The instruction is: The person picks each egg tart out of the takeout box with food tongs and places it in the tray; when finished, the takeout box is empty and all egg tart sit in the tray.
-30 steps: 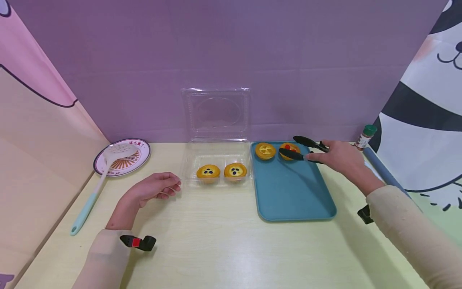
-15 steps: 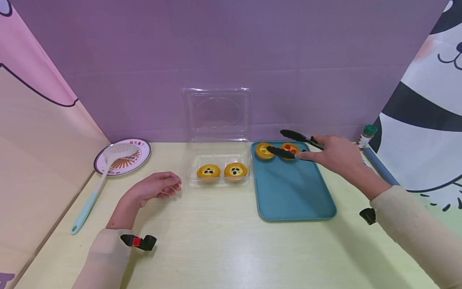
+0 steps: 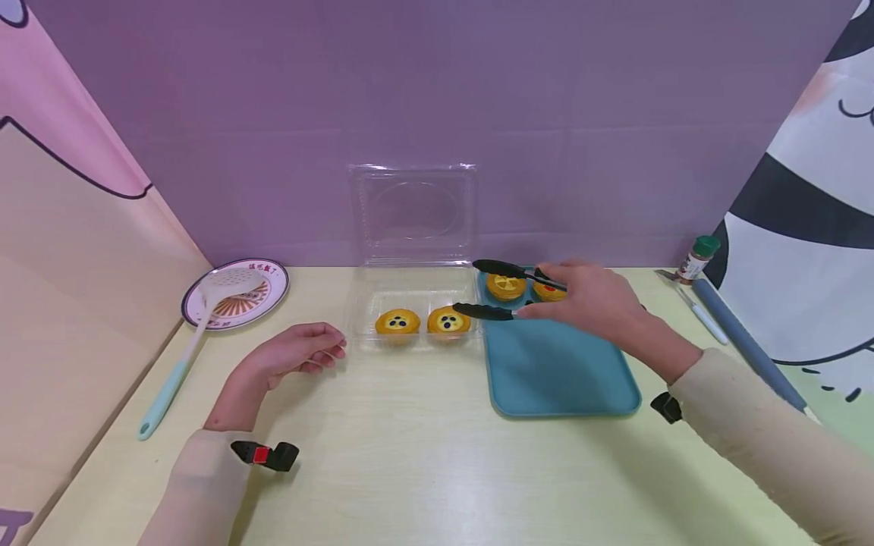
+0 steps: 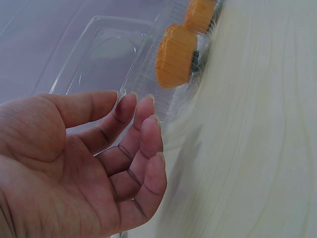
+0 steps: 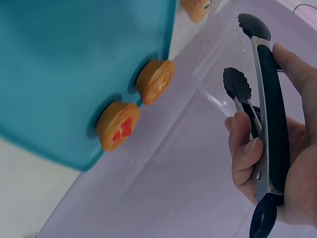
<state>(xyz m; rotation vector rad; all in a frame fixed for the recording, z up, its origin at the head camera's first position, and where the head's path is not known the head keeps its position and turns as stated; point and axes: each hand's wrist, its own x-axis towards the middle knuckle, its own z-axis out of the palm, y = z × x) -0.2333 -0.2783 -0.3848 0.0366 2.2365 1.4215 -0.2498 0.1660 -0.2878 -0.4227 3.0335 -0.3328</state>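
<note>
- The black tongs (image 3: 508, 290) are in the right hand (image 3: 580, 299), fingers (image 5: 245, 144) curled round the handles, tips spread and empty, hovering over the seam between the clear clamshell box (image 3: 410, 303) and the teal tray (image 3: 556, 364).
- Two blueberry-topped tarts (image 3: 421, 321) sit side by side in the front of the box.
- Two tarts are on the tray's far end: a yellow-topped tart (image 3: 506, 286) and a red-topped tart (image 5: 118, 126).
- So I'd call it about halfway: two in the box, two on the tray, nothing in the tongs right now.
- Left hand (image 3: 290, 356) rests on the tabletop (image 3: 410, 455) just beside the box, fingers loosely curled, holding nothing.
</note>
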